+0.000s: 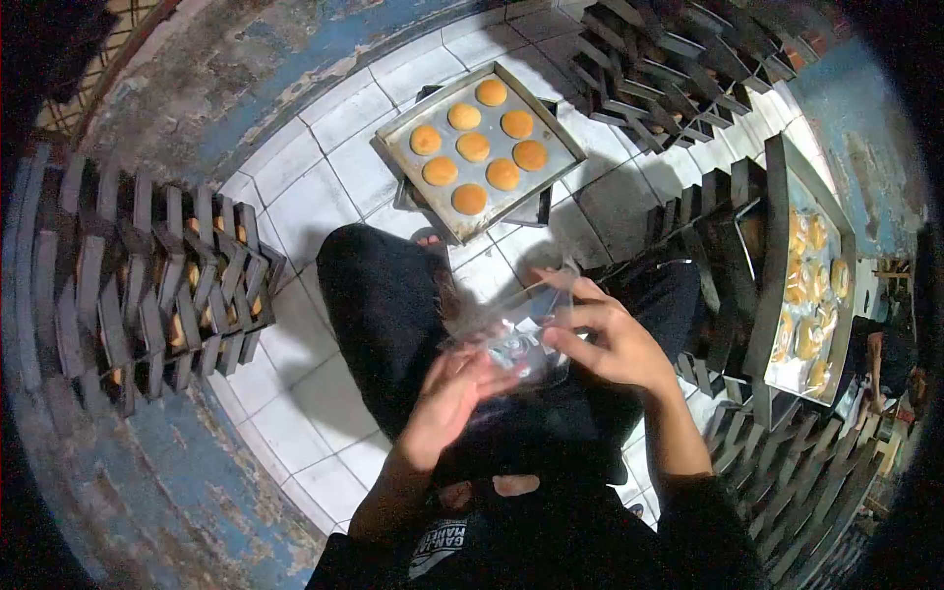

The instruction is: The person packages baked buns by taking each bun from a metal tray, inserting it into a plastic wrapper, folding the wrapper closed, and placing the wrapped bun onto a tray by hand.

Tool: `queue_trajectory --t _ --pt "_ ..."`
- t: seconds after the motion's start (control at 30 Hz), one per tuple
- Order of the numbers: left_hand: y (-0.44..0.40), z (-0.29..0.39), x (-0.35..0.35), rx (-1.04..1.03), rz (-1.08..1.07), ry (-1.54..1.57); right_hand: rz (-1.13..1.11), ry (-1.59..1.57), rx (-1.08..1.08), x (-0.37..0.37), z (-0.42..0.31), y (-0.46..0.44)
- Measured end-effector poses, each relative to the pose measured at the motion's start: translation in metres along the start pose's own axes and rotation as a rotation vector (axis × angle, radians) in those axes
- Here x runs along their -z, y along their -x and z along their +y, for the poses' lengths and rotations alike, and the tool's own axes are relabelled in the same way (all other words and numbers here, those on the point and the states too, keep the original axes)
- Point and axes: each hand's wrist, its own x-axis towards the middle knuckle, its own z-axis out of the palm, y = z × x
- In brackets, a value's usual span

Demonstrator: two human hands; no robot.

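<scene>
Above my lap, a clear plastic bag (516, 346) with a small printed patch is stretched between my two hands. My left hand (450, 395) grips its lower left side, fingers against the printed part. With thumb and fingers, my right hand (612, 339) holds the bag's right edge. No bun shows inside the bag, though glare on the plastic blurs its contents. Beyond my knees, a square metal tray (414, 184) bears several round golden buns (473, 147) in rows. Neither hand touches that tray.
Stacked dark trays stand at the left (147, 285) and upper right (669, 69), some with buns inside. On the right stack, a tray (777, 324) holds several wrapped buns (814, 285). White floor tiles (315, 202) surround me. Another person (878, 364) is partly visible at far right.
</scene>
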Motion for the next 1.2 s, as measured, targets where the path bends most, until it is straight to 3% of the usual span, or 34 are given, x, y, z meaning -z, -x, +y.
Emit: queue_trajectory --t 0.07,0.1,0.17,0.2,0.3,0.33,0.4,0.47,0.57,0.63,0.7,0.73,0.77,0.83,0.93,1.0,1.07,1.1,1.2 --pt "-0.006 0.008 -0.004 -0.010 0.114 -0.073 -0.011 -0.082 -0.004 0.017 -0.003 -0.010" --pt "-0.008 0.015 -0.004 -0.017 0.119 -0.066 0.162 -0.123 0.043 0.017 0.002 -0.015" --pt "-0.009 0.039 0.000 -0.181 0.254 -0.506 0.421 -0.624 -0.304 0.019 0.005 -0.027" --pt "-0.008 0.053 0.000 -0.154 0.297 -0.574 0.439 -0.601 -0.197 0.018 0.006 -0.037" --pt "-0.008 0.070 0.022 -0.205 0.481 -0.691 0.388 -0.627 -0.241 0.009 0.017 -0.074" --pt "-0.011 0.073 0.026 -0.302 0.553 -0.563 0.331 -0.595 -0.174 0.006 0.032 -0.088" --pt "-0.013 0.090 0.039 -0.328 0.606 -0.613 0.143 -0.585 -0.214 0.006 0.062 -0.129" --pt "-0.023 0.101 0.048 -0.302 0.734 -0.658 0.112 -0.554 -0.232 -0.013 0.116 -0.190" --pt "-0.025 0.104 0.055 -0.374 0.630 -0.814 0.062 -0.337 -0.415 -0.057 0.257 -0.277" --pt "-0.026 0.091 0.063 -0.379 0.700 -0.749 0.003 -0.209 -0.490 -0.083 0.340 -0.315" --pt "-0.025 0.092 0.069 -0.265 0.706 -0.861 -0.004 -0.208 -0.592 -0.108 0.395 -0.336" --pt "-0.027 0.095 0.069 -0.261 0.719 -0.873 -0.032 -0.044 -0.688 -0.118 0.413 -0.342" --pt "-0.030 0.097 0.065 -0.256 0.710 -0.919 0.131 0.090 -0.678 -0.161 0.482 -0.343" --pt "-0.038 0.103 0.058 -0.250 0.697 -0.975 0.489 0.530 -0.663 -0.208 0.451 -0.334" --pt "-0.046 0.109 0.051 -0.325 0.713 -0.906 0.396 -0.078 -0.472 -0.219 0.403 -0.321" --pt "-0.047 0.107 0.049 -0.263 0.777 -0.808 0.412 -0.056 -0.372 -0.218 0.370 -0.312" --pt "-0.049 0.098 0.056 -0.325 0.772 -0.722 0.308 -0.657 -0.463 -0.163 0.280 -0.300" --pt "-0.049 0.096 0.056 -0.381 0.773 -0.632 0.152 -0.805 -0.558 -0.128 0.245 -0.286" --pt "-0.050 0.108 0.041 -0.347 0.721 -0.532 -0.045 -1.115 -0.353 -0.037 0.136 -0.231"
